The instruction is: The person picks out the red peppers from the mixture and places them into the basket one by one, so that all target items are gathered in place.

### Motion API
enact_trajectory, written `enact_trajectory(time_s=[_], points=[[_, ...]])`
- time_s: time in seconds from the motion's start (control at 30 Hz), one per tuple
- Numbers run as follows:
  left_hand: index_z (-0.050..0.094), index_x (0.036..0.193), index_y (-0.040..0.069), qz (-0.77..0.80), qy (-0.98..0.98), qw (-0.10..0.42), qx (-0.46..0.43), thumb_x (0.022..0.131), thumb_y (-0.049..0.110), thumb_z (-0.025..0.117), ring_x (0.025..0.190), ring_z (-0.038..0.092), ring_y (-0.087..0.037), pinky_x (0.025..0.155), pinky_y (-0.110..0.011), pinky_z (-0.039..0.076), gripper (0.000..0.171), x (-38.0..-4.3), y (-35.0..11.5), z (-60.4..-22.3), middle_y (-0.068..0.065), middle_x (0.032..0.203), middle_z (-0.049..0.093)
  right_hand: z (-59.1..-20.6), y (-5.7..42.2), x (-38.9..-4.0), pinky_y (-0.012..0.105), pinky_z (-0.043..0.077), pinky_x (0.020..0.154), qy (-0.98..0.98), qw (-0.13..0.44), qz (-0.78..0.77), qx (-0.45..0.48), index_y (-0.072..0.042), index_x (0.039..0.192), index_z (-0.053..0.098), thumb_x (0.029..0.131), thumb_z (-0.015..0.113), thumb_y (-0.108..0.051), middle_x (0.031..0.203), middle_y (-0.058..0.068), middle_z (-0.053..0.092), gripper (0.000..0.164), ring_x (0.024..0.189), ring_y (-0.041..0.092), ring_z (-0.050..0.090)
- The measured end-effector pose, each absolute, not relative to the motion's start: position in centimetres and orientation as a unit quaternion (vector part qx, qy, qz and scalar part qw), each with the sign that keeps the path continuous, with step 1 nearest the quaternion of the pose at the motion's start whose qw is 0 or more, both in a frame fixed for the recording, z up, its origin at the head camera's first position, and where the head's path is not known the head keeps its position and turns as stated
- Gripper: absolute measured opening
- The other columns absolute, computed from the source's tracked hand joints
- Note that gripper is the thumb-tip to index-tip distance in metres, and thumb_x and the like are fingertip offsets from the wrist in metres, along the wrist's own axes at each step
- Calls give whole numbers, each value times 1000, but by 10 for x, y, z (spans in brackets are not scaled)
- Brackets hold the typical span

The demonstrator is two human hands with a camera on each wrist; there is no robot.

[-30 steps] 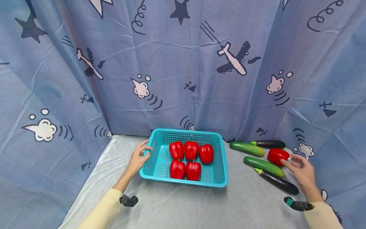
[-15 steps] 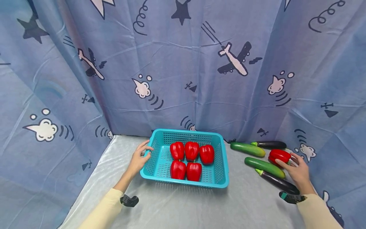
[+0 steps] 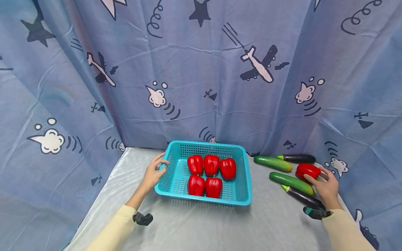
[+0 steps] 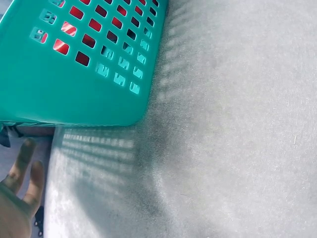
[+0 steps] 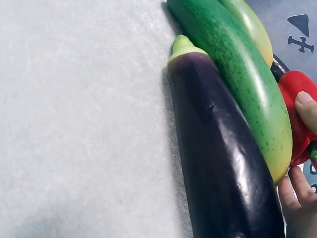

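Note:
In the head view my right hand (image 3: pixel 328 188) grips a red bell pepper (image 3: pixel 307 170) at the right of the table. The right wrist view shows the thumb (image 5: pixel 306 110) on top of the pepper (image 5: pixel 296 121) and fingers beneath it. Beside that hand lie a dark eggplant (image 3: pixel 303 197) and a green cucumber (image 3: pixel 291 183) with a yellowish end. My left hand (image 3: pixel 153 176) is at the left rim of a turquoise basket (image 3: pixel 232 202), fingers extended and spread. Several red bell peppers (image 3: pixel 196 185) stand in the basket in two rows.
A second cucumber (image 3: pixel 272 163) and a second eggplant (image 3: pixel 299 159) lie behind the held pepper, by the curtain. The patterned blue curtain (image 3: pixel 188 69) encloses the back and sides of the pale cloth-covered table (image 3: pixel 201 226).
My right hand has moved slightly left and closed its thumb and fingers on the bell pepper, which appears slightly turned. My left hand stays at the basket rim.

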State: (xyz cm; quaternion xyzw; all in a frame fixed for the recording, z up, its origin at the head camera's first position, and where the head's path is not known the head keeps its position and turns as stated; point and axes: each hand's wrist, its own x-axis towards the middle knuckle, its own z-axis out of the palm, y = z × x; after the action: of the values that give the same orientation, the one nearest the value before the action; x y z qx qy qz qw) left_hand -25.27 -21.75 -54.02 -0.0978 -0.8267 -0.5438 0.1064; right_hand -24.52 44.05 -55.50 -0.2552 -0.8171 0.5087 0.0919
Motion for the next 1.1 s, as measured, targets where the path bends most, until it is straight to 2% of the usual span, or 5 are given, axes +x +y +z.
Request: enact_trajectory(time_s=[0.23,0.43,0.57,0.7,1.1], points=[[69,112,-6,-539,-829,109,-98,95,-5,61,137,43,-37,95,-56,46,18,-252,-217,-540,-15,156,40,-556,440,-243,58,37,106,-818,99,498,-270,-7,160,29,95,71,-37,158,26,33,83,137,45,36],[69,112,-5,-537,-831,106,-93,95,-5,62,133,47,-35,93,-53,47,19,-253,-217,-540,-16,156,40,-551,438,-242,55,33,111,-808,138,503,-274,-12,159,35,95,72,-33,159,20,34,76,144,37,27],[69,112,-5,-539,-831,106,-94,95,-5,62,132,48,-35,92,-53,47,18,-252,-217,-540,-18,156,39,-544,436,-240,48,33,112,-797,156,519,-268,-18,159,38,95,73,-32,162,14,31,74,148,33,25],[69,111,-5,-535,-832,112,-98,96,-5,61,133,46,-36,92,-53,47,18,-252,-218,-540,-20,156,38,-537,434,-238,38,37,108,-786,159,540,-255,-24,158,41,94,74,-32,163,11,30,73,146,36,31],[69,112,-6,-539,-830,107,-92,95,-5,61,135,44,-36,93,-54,45,19,-251,-217,-539,-16,156,39,-526,422,-237,43,33,109,-785,151,554,-232,-30,159,38,96,72,-29,165,11,25,71,143,44,32]])
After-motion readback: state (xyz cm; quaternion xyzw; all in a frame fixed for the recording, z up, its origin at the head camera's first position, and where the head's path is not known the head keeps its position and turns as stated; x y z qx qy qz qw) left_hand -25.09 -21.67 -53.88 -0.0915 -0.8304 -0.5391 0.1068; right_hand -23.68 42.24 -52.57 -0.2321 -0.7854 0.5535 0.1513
